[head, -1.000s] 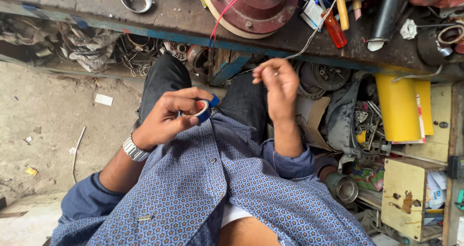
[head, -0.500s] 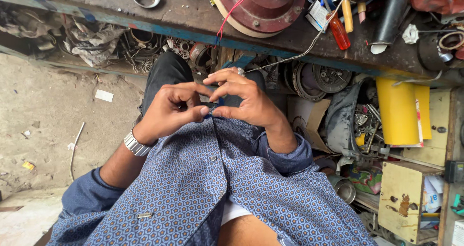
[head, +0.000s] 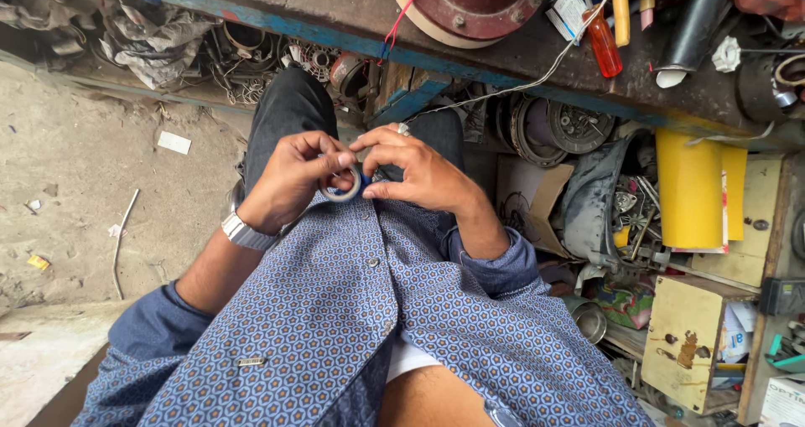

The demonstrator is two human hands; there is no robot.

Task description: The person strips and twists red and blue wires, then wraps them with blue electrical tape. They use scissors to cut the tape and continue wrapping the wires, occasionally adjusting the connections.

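My left hand point(head: 289, 180) grips a small roll of blue tape point(head: 342, 186) with a pale grey core, held in front of my patterned blue shirt point(head: 335, 310). My right hand point(head: 415, 171) meets it from the right, thumb and fingertips pinching at the roll's edge. Both hands are over my lap, above my dark trousers point(head: 289, 113). A metal watch point(head: 245, 232) sits on my left wrist.
A worn blue-edged workbench point(head: 335, 20) runs across the top with a dark red round motor part point(head: 474, 0), a red-handled screwdriver point(head: 602, 46) and wires. Below lie metal parts, a yellow container point(head: 692, 188) and cardboard boxes. A dirt floor point(head: 84, 192) spreads to the left.
My right hand came down from in front of the bench to meet the left at the tape roll. Both hands now work together on the roll at my lap.
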